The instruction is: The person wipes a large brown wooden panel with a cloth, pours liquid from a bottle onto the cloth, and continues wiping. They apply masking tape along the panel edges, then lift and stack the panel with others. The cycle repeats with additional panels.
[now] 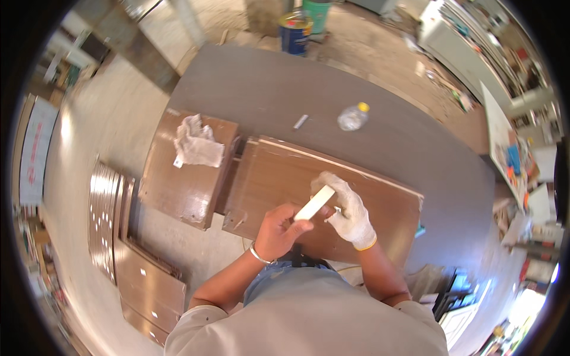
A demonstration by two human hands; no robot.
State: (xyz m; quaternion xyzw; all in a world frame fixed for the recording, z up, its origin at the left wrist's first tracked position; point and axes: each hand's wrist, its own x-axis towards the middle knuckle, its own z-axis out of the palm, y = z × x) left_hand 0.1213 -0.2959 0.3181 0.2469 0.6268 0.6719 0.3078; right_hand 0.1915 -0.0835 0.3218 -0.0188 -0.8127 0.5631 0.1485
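My left hand (280, 228), bare and with a pale bracelet at the wrist, is closed on the near end of a cream-coloured rectangular block (314, 203). The block is tilted, its far end pointing up and to the right. A white knitted glove with a yellow cuff edge covers my right hand (353, 216). Its slightly blurred fingers curve beside the block's far end, with the thumb apart from them; whether they touch the block I cannot tell. Beneath both hands lies a brown, glossy wooden panel (285, 172), on a large grey-brown table (249, 77).
A second brown panel (172, 184) with a crumpled pale cloth (199, 142) on it lies at left. Beyond the panels are a small white strip (301, 121) and a clear yellow-capped bottle (354, 118). More brown panels (104, 219) stand left; a blue can (295, 37) sits past the table.
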